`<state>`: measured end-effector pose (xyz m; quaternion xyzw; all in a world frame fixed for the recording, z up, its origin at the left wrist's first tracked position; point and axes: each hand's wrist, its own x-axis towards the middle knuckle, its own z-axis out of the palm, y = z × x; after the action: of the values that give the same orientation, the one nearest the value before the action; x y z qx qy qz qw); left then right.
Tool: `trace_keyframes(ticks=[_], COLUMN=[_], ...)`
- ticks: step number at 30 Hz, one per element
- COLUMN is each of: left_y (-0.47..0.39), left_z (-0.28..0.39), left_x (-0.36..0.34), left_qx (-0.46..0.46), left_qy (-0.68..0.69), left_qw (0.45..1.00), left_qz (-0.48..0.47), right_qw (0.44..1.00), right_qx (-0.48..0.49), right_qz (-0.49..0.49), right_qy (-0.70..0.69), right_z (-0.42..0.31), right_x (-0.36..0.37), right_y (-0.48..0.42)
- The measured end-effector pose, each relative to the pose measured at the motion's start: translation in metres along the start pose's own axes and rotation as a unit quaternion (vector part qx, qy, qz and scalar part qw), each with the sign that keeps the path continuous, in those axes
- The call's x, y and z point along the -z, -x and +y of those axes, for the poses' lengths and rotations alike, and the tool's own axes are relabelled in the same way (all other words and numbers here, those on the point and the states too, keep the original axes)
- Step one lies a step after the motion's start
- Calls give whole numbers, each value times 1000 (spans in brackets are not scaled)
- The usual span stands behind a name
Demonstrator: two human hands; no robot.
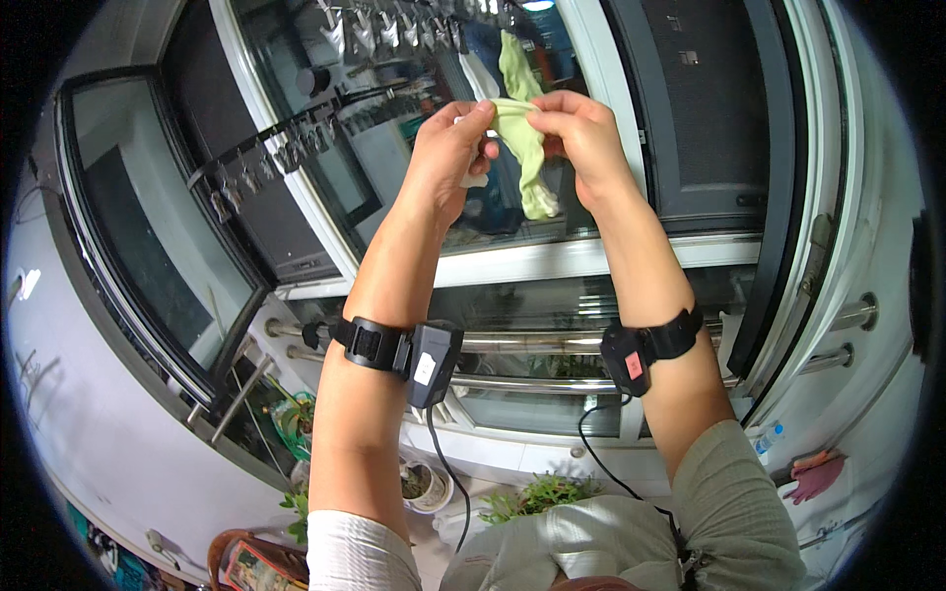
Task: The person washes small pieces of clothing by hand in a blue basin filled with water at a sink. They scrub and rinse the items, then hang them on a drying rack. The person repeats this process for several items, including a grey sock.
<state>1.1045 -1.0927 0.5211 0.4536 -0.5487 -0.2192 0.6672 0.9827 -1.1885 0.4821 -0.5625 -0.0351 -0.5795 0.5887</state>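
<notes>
Both hands are raised before a glass window (414, 148). A light green sock (525, 144) is stretched by its upper edge between my left hand (451, 151) and my right hand (587, 137), each pinching one side with thumb and fingers. Its lower end dangles free, with a paler tip. A white cloth item (475, 177) is also tucked in my left hand, mostly hidden by the fingers. Just above hangs another light green shape (517, 66) beside a white one; whether these are real or reflected in the glass I cannot tell.
Metal clips (392, 29) hang at the top, with more on a dark bar (273, 140) at left. Steel rails (532, 342) cross below the window. Potted plants (543, 493) stand low. A water bottle (768, 439) and pink gloves (817, 476) are at right. Cables trail from both forearm devices.
</notes>
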Motion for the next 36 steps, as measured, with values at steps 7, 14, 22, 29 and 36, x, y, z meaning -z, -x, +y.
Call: trace_keyframes(ticks=[7, 14, 22, 29, 36], left_y=[-63, -93, -105, -110, -123], left_z=[23, 20, 9, 5, 4], left_x=[-17, -16, -1, -1, 2], left_qx=[-60, -68, -140, -157, -186], left_qy=[-153, -137, -125, -117, -14], left_qw=[986, 988, 982, 979, 981], left_qz=[13, -10, 14, 58, 61], right_qw=[977, 998, 985, 993, 987], right_qx=[162, 14, 1, 79, 121], right_qz=[135, -38, -170, -28, -3], right_qy=[13, 53, 25, 79, 103], right_z=[-26, -26, -33, -30, -30], right_x=[-16, -9, 6, -2, -7], right_y=[-119, -200, -209, -190, -191])
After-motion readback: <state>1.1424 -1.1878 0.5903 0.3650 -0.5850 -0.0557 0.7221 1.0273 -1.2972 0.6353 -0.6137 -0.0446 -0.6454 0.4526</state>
